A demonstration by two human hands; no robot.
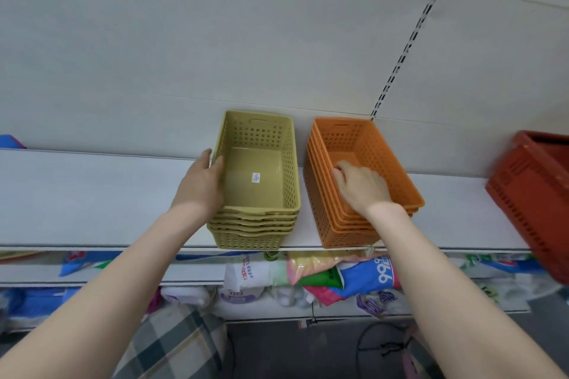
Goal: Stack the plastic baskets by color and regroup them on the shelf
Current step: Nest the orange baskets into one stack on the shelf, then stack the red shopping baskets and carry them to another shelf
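Shelf: olive basket stack in the middle, orange basket stack just beside it at 3 o'clock, both at the front edge. Left hand grips the olive rim; right hand curls over the orange rim. Risk: a tug toward 6 o'clock likely tips a stack off.

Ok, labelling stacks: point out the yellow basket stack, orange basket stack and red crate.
yellow basket stack (pixel 246 192): head view, top basket's floor.
orange basket stack (pixel 385 151): head view, top basket's right wall.
red crate (pixel 523 194): head view, side wall.
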